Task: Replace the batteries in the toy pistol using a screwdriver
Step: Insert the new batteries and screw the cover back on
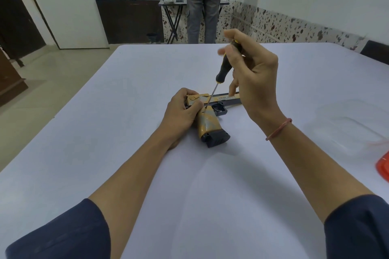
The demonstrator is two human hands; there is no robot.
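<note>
A gold and dark blue toy pistol (210, 126) lies on its side on the white table (126, 132), barrel pointing right, grip toward me. My left hand (183, 109) grips its rear end and holds it down. My right hand (250, 69) holds the black handle of a screwdriver (223, 69) from above, fingers curled round the top. The thin metal shaft slants down and to the left, and its tip rests on the pistol's side just above the grip.
A clear plastic container (347, 128) sits on the table at the right, and a red lid (384, 167) shows at the right edge. Beyond the table a person (203, 2) stands facing a small folding table (174, 4) by the wall.
</note>
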